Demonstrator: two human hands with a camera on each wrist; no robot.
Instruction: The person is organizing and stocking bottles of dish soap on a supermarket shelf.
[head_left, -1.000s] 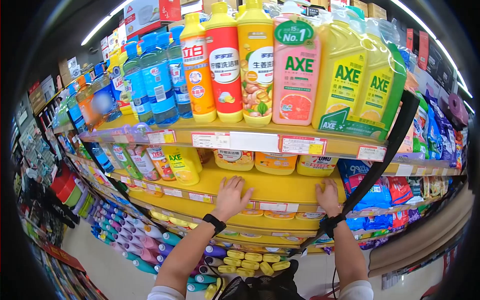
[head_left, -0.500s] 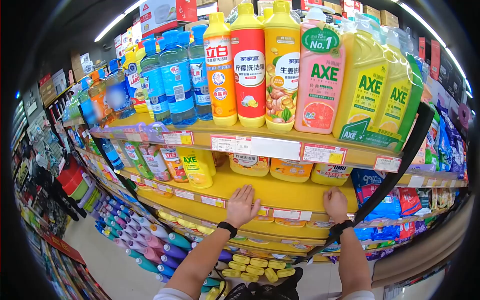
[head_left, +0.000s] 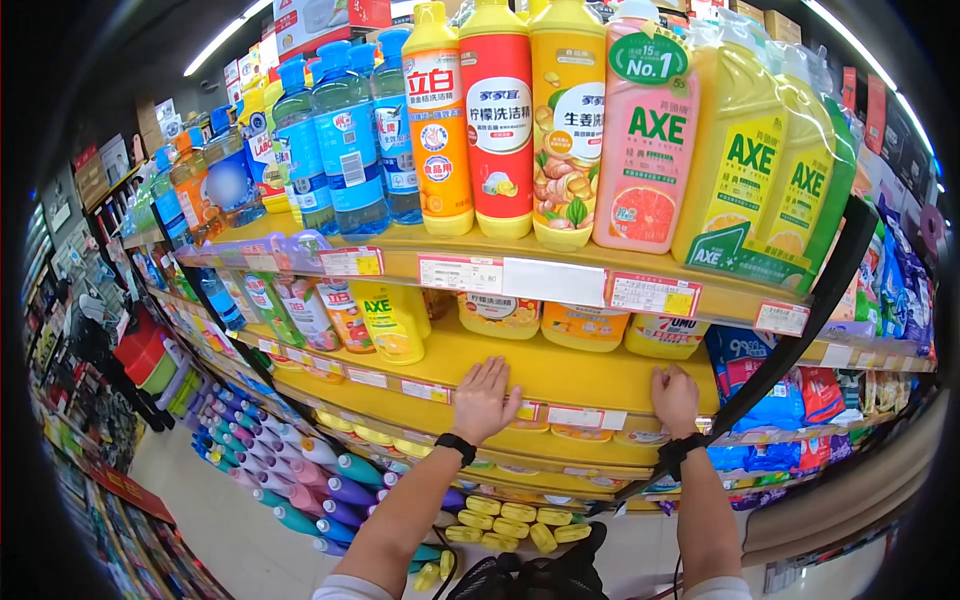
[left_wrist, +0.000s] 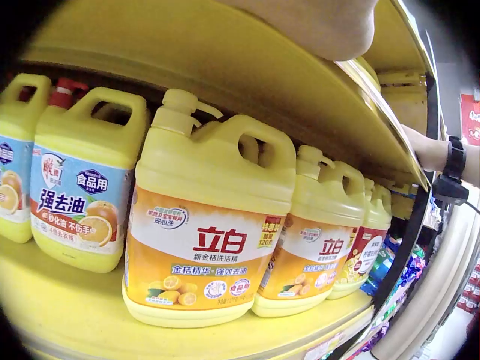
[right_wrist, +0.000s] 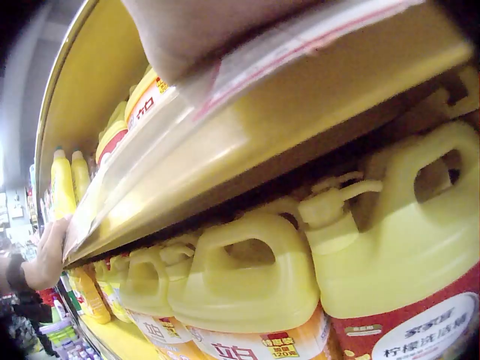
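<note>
One yellow shelf (head_left: 580, 376), a tier below the pink AXE bottle (head_left: 642, 150), supports the left hand (head_left: 484, 402): fingers straight, gripping nothing. The right hand (head_left: 677, 402) is toward its right end; grip cannot be determined.

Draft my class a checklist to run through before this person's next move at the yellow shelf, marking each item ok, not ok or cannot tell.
1. Left grip free of products: ok; it rests on the yellow shelf.
2. Right grip fingertips visible: cannot tell how they lie; they are not clear in any view.
3. Bare space between the left grip and the orange-labelled container: ok.
4. That container lined up with the shelf's front edge: not ok; it stands set back.
5. Front yellow AXE bottle upright: ok.
6. Price tag readable: cannot tell; its print is too small.
</note>
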